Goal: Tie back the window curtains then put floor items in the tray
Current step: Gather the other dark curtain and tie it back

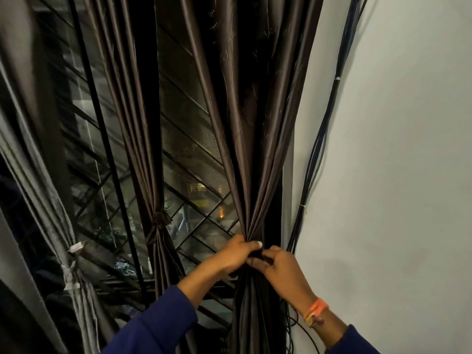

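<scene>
The dark brown curtain panel (245, 175) nearest the wall is gathered into a tight waist at the lower centre of the view, just left of the white wall (396, 149). The left hand (236, 254) curls round the bunched folds from the left, thumb across the front. The right hand (278, 267) meets it from the right, fingers pinching a dark band or tie (260, 256) at the gather; the tie's ends are too dark to trace.

To the left, a second brown panel (159, 221) is already cinched with a knot, and a grey curtain (70, 272) at the far left is tied as well. Behind them sit the window grille (194, 200) and dark glass.

A bundle of black cables (314, 149) runs down the wall just beside the gathered panel. The likely trouble lies there: the tie could catch a cable into the loop. The satin-like folds also look slippery, so a loose knot may slide down and let the pleats spill open.
</scene>
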